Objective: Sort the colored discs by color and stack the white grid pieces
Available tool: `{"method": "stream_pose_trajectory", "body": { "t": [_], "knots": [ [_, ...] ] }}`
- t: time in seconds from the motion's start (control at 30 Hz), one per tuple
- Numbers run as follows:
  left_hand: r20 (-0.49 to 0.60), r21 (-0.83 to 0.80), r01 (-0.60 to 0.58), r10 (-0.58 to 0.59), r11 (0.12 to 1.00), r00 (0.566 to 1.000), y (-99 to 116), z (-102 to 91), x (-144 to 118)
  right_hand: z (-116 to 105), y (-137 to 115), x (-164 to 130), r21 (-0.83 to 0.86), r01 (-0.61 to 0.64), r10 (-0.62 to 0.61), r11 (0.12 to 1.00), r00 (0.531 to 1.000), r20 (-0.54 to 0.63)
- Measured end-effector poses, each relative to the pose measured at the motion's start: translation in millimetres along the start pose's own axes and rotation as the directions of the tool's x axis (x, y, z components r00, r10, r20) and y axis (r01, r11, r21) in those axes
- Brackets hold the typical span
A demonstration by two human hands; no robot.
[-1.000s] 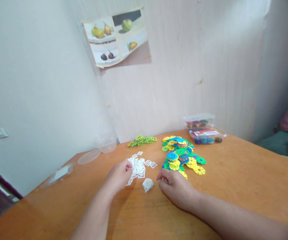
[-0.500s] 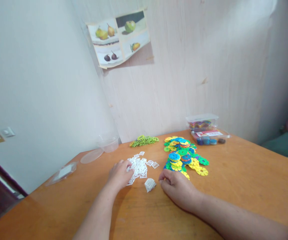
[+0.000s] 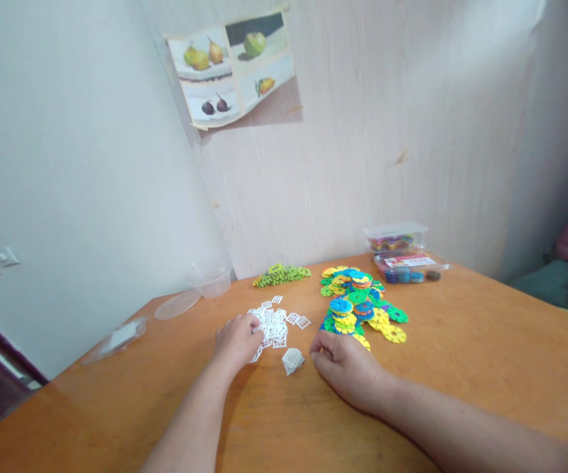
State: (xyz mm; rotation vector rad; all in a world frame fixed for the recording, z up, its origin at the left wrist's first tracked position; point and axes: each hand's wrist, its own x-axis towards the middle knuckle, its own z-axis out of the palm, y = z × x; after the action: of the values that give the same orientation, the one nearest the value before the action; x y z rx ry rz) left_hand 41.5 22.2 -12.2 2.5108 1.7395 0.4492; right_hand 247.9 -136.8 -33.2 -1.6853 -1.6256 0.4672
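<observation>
At a wooden table (image 3: 461, 368) set into the corner of a room, a person worked with both bare hands among small plastic building pieces. The left hand (image 3: 237, 340) lay knuckles-up at the near edge of a scatter of white lattice pieces (image 3: 274, 324), fingers curled loosely, the tips touching the pile; whether they had pinched any single piece could not be made out. The right hand (image 3: 345, 364) rested on the tabletop just right of a small white assembled cluster (image 3: 292, 360), fingers drawn in toward the thumb; what, if anything, it held was hidden by the fingers. The cluster stood on the table between the two hands, just clear of the loose white pieces.

Just beyond the right hand spread a heap of flat, flower-shaped discs (image 3: 357, 305) in yellow, green, blue and orange. A smaller heap of green pieces (image 3: 281, 275) lay farther back, near the wall. At the far right of the table stood a lidded clear box (image 3: 396, 236) with coloured pieces inside, and before it a shallower clear tray (image 3: 409, 265) with dark blue pieces. To the left, near the corner, sat an open clear tub (image 3: 211, 281), its round lid (image 3: 177, 305) flat on the table beside it, and a clear packet (image 3: 116, 337) lay near the table's left edge.

On the wall above hung a curling poster of fruit (image 3: 232, 66). A light switch (image 3: 0, 256) showed on the left-hand wall.
</observation>
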Motion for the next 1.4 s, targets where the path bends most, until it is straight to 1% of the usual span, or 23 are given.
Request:
{"method": "stream_pose_trajectory", "body": {
  "t": [0.1, 0.23, 0.3, 0.4, 0.47, 0.53, 0.57, 0.63, 0.7, 0.8, 0.9, 1.0, 1.1, 1.23, 1.33, 1.4],
  "knots": [
    [0.028, -0.066, 0.025, -0.023, 0.997, 0.999, -3, 2.6, 2, -1, -1, -1, 0.004, 0.002, -0.002, 1.0, 1.0, 0.003],
    [0.034, -0.09, 0.015, -0.012, 0.996, 0.999, -3, 2.2, 1, -1, -1, -1, 0.009, 0.015, -0.015, 1.0, 1.0, 0.002],
    [0.014, -0.089, 0.024, -0.022, 0.996, 1.0, -4, 0.6, 1, -1, -1, -1, 0.008, 0.017, -0.017, 1.0, 1.0, 0.0],
    [-0.059, -0.106, 0.039, -0.045, 0.994, 0.997, -4, -3.5, 0, 0, 0, 0, 0.009, 0.015, -0.015, 1.0, 1.0, -0.002],
    [-0.108, -0.17, 0.027, -0.046, 0.985, 0.993, -1, -7.4, -1, 0, 0, -1, 0.012, 0.01, -0.01, 1.0, 1.0, -0.005],
    [-0.114, -0.3, 0.013, -0.05, 0.954, 0.992, 6, -12.2, -5, 0, -1, -1, 0.022, 0.007, -0.006, 1.0, 1.0, -0.005],
    [-0.096, -0.384, 0.011, -0.052, 0.923, 0.994, 12, -14.8, -7, -1, -1, -1, 0.027, 0.005, -0.005, 1.0, 1.0, -0.005],
    [-0.025, -0.554, 0.019, -0.04, 0.832, 0.999, 24, -20.5, -14, -1, -2, -1, 0.04, -0.002, 0.002, 0.999, 1.0, -0.008],
    [0.067, -0.681, 0.034, 0.017, 0.732, 0.998, 36, -26.5, -22, -1, -2, -1, 0.054, -0.012, 0.013, 0.998, 1.0, -0.015],
    [0.175, -0.768, 0.055, 0.126, 0.638, 0.976, 50, -35.6, -32, 2, 0, -1, 0.096, 0.003, 0.001, 0.995, 0.999, -0.038],
    [0.245, -0.799, 0.075, 0.209, 0.597, 0.947, 60, -43.4, -40, 6, 3, 1, 0.144, 0.051, -0.04, 0.988, 0.996, -0.075],
    [0.273, -0.803, 0.064, 0.271, 0.592, 0.923, 68, -48.6, -47, 9, 4, 1, 0.17, 0.105, -0.09, 0.98, 0.992, -0.091],
    [0.285, -0.802, 0.054, 0.301, 0.595, 0.91, 73, -50.5, -52, 10, 3, 1, 0.184, 0.153, -0.142, 0.971, 0.987, -0.069],
    [0.291, -0.792, 0.044, 0.314, 0.609, 0.904, 72, -48.2, -53, 9, 2, 1, 0.189, 0.159, -0.148, 0.969, 0.986, -0.07],
    [0.284, -0.759, -0.007, 0.341, 0.652, 0.896, 69, -43.1, -51, 8, 1, 1, 0.179, 0.15, -0.139, 0.972, 0.988, -0.074],
    [0.268, -0.729, -0.079, 0.39, 0.68, 0.881, 68, -39.8, -51, 7, 0, 1, 0.156, 0.141, -0.13, 0.978, 0.988, -0.079]
  ]
}}
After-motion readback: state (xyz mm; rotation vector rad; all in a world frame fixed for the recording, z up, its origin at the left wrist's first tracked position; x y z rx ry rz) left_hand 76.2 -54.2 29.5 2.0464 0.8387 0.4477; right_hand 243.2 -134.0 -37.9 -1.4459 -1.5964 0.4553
